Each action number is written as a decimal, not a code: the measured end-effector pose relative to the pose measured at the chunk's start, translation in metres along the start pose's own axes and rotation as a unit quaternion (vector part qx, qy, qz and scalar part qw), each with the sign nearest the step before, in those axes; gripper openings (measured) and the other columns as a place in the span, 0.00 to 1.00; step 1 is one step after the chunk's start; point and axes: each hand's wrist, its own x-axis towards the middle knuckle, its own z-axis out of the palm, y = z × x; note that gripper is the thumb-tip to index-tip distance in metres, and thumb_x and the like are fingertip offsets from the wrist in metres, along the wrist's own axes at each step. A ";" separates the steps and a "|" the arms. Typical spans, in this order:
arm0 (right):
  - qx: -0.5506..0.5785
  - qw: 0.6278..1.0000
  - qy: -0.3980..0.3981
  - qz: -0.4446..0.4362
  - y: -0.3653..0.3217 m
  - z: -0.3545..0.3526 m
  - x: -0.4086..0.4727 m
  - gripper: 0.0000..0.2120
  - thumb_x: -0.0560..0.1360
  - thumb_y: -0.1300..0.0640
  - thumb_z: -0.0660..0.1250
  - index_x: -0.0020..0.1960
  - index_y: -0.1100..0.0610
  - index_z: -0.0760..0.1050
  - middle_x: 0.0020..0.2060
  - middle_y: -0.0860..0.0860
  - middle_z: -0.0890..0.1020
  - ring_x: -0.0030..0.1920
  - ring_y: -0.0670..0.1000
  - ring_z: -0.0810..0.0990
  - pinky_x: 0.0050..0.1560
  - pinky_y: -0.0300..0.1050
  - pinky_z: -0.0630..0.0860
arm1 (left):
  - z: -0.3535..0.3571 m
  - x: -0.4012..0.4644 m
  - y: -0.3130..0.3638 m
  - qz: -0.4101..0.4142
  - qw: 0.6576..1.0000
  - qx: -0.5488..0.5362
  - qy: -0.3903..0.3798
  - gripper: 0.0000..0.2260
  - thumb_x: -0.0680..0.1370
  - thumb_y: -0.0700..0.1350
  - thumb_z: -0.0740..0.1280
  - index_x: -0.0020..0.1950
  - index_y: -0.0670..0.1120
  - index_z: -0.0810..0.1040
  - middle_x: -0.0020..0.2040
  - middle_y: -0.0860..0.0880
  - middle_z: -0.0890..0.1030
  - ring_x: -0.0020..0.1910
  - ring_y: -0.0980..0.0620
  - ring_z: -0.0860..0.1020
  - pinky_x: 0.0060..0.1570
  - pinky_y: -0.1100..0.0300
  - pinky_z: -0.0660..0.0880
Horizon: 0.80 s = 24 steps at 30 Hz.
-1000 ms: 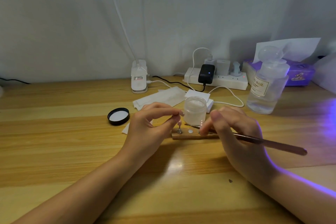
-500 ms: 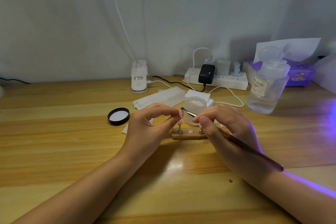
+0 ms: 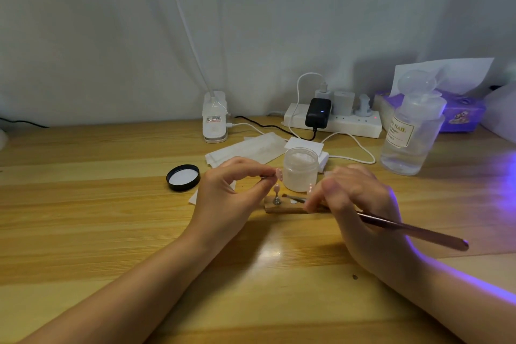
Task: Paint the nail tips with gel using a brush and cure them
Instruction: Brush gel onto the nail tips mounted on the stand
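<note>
A small wooden stand (image 3: 282,207) lies at the table's middle with a pink nail tip (image 3: 276,189) on a metal peg. My left hand (image 3: 231,198) pinches a small nail tip holder (image 3: 275,174) between thumb and forefinger just above that peg. My right hand (image 3: 354,198) grips a long brush (image 3: 413,230), its bristle end low over the stand beside the peg. An open frosted gel jar (image 3: 300,169) stands right behind the stand. Its black lid (image 3: 183,177) lies upturned to the left.
A clear pump bottle (image 3: 410,137) stands at the right, a purple tissue box (image 3: 460,114) behind it. A power strip (image 3: 332,120) with chargers, a white lamp base (image 3: 214,120) and white wipes (image 3: 251,149) sit at the back. Purple light falls from the right edge.
My right hand has lowered the brush tip from beside my left fingertips down to the stand. My left hand has stayed in place, still pinching.
</note>
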 end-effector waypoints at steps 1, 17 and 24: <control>-0.002 1.000 0.005 0.002 0.000 0.000 0.000 0.18 0.76 0.54 0.55 0.34 0.56 0.78 0.33 0.40 0.76 0.37 0.39 0.75 0.43 0.51 0.70 | 0.000 0.000 0.000 0.003 1.000 0.005 0.000 0.06 0.69 0.38 0.72 0.43 0.48 0.83 0.40 0.52 0.82 0.43 0.58 0.78 0.45 0.69 0.72; -0.039 0.999 -0.026 -0.024 0.001 -0.001 0.001 0.20 0.76 0.46 0.58 0.34 0.56 0.79 0.29 0.45 0.79 0.33 0.46 0.75 0.41 0.54 0.70 | -0.001 0.000 -0.001 0.014 1.000 0.010 -0.005 0.07 0.69 0.38 0.72 0.43 0.49 0.83 0.40 0.52 0.83 0.43 0.56 0.79 0.47 0.64 0.74; -0.049 0.998 -0.024 -0.020 -0.001 0.002 0.004 0.16 0.74 0.48 0.60 0.37 0.56 0.79 0.33 0.44 0.79 0.34 0.48 0.77 0.40 0.56 0.72 | -0.001 0.000 -0.001 0.014 1.000 0.012 -0.006 0.08 0.69 0.37 0.73 0.43 0.50 0.82 0.40 0.53 0.82 0.43 0.57 0.79 0.46 0.66 0.74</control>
